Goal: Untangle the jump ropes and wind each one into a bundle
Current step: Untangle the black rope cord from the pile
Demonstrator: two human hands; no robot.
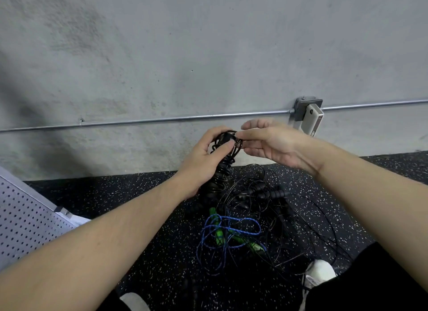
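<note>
Grey concrete wall with a metal conduit running across it, above a black speckled rubber floor. Perforated grey panel at lower left. Tangled pile of thin black ropes on the floor, with a blue rope with green handles lying in it. Left hand holds a black wound bundle upright above the pile, fingers curled round it, thumb pressed on its top. Right hand pinches a rope loop at the bundle's top, remaining fingers loosely spread.
</note>
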